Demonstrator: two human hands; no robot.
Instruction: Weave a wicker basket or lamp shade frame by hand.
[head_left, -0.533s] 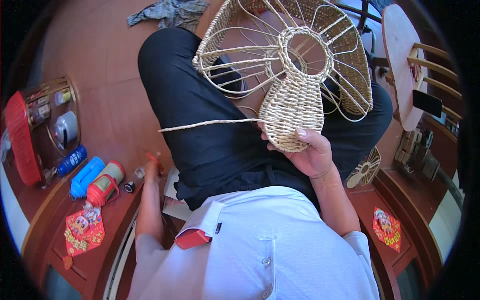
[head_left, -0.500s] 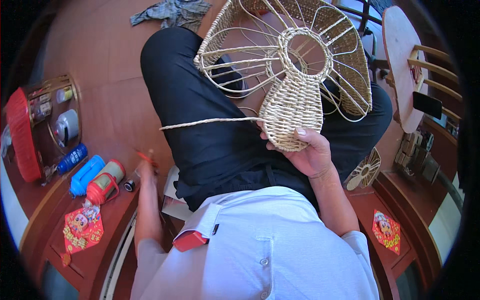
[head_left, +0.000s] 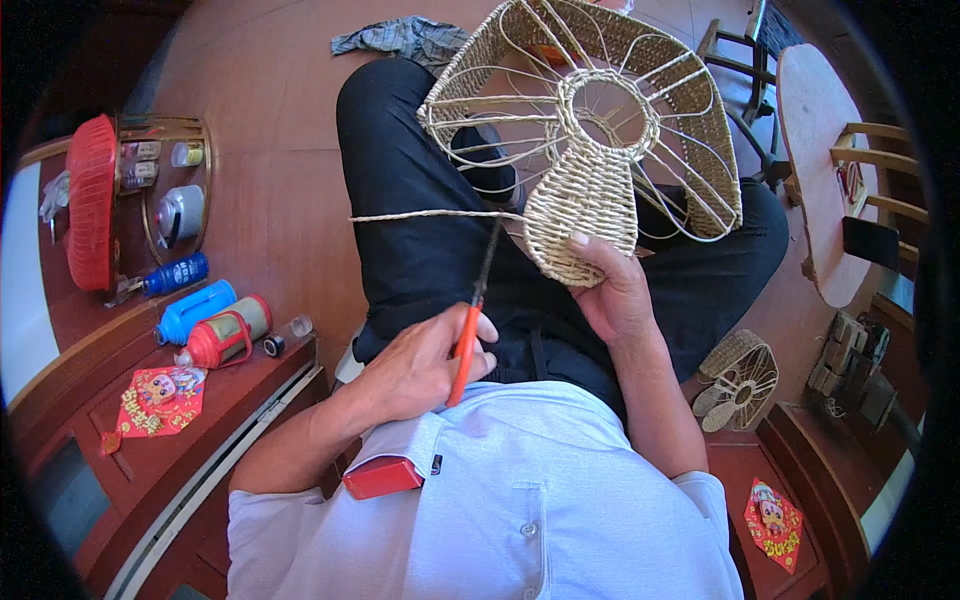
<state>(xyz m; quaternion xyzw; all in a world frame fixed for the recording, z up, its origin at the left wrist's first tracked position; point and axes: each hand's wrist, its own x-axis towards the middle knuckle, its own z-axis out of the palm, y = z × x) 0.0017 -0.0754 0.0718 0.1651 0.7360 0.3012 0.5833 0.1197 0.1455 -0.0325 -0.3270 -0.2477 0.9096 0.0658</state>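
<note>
My left hand [head_left: 425, 365] is closed round orange-handled scissors [head_left: 468, 345], seen edge-on. Their dark blades point up, with the tip close to a loose twisted straw strand [head_left: 430, 215]. That strand sticks out leftward from the side of a woven straw panel [head_left: 585, 220]. My right hand [head_left: 615, 295] pinches the rounded lower end of this panel, thumb on top and fingers underneath. The panel belongs to a basket-like frame [head_left: 705, 170] with a braided ring, spoke-like wires and a woven side wall, lying over my legs.
A smaller woven piece [head_left: 740, 380] lies at the right. Thermoses, one red [head_left: 225, 330] and one blue [head_left: 195, 310], lie at the left beside a blue bottle [head_left: 176, 273] and a rack with a red basin [head_left: 92, 205]. A round-topped wooden stool [head_left: 815, 170] stands far right.
My left hand has come from the left side to the front of my body with the scissors, their tip now by the loose strand. My right hand keeps its hold.
</note>
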